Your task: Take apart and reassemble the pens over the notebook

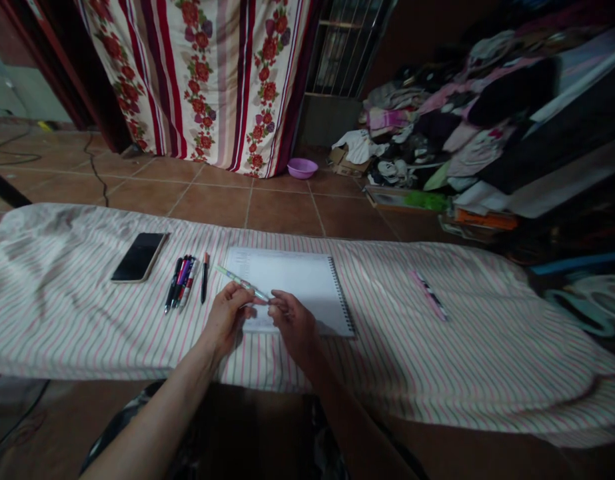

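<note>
A light green patterned pen (232, 275) slants over an open spiral notebook (297, 270). My left hand (230, 310) is closed, its fingers pinching the pen's middle. At the pen's lower right tip, my right hand (292, 320) is closed too, fingertips gathered at that end. Small writing shows along the page's upper left; the rest looks mostly white. Left of the notebook lie a single dark pen (204, 279) with an orange end and a bundle of several pens (181, 283). A pink and black pen (430, 295) rests apart on the right.
A striped cloth (387, 360) covers the low table. At its left lies a black-screened phone (140, 257). Beyond, on the tiled floor, are a purple basin (302, 168), a floral curtain (202, 80) and a large clothes pile (437, 113). Cables run along the floor at left.
</note>
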Motion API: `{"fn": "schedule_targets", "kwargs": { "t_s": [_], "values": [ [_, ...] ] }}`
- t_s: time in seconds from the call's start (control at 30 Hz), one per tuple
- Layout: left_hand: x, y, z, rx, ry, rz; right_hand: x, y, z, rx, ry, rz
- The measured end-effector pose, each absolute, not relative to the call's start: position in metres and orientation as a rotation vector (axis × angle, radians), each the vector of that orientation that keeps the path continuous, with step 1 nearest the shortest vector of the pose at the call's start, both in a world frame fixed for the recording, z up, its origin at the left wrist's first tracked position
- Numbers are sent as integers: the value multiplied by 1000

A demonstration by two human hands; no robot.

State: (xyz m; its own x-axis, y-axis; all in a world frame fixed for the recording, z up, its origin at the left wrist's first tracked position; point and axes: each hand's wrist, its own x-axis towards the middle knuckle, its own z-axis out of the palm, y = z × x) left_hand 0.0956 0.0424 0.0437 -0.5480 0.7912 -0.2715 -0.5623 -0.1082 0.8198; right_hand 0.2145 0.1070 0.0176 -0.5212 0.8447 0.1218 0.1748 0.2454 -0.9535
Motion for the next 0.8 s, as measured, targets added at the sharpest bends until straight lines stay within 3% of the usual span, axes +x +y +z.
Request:
{"fn": "schedule_targets", "kwargs": {
  "t_s": [0.8],
  "values": [
    [118, 53, 43, 171, 1015, 1762, 219, 118, 35, -996, -1394, 1629]
  ]
}}
